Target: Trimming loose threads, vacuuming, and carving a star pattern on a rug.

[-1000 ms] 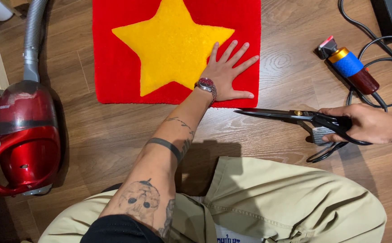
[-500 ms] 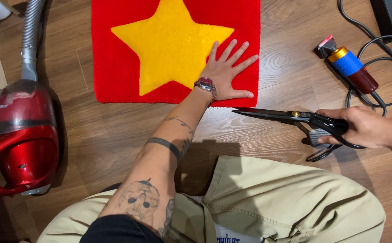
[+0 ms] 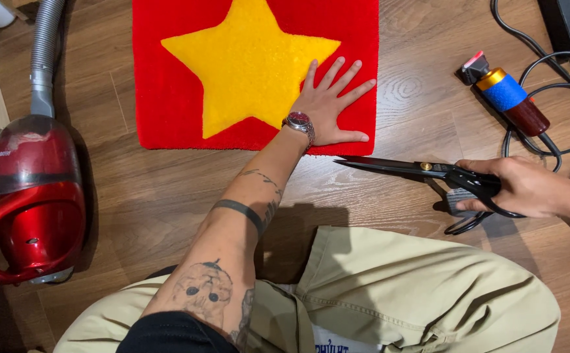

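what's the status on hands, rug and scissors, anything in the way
Left hand flat on red rug, fingers spread. Right hand grips black scissors, blades shut, tips beside rug's near corner. Nothing between blades and rug.

The person wears khaki trousers (image 3: 429, 294) with visible seams, and a black short sleeve (image 3: 167, 335) on the left arm. The left hand (image 3: 329, 104) carries a round-faced wristwatch (image 3: 299, 122) on a metal band. The left forearm bears tattoos: a dark band (image 3: 240, 212), small script nearer the wrist, and an animal face near the elbow. The right hand (image 3: 527, 189) is bare.
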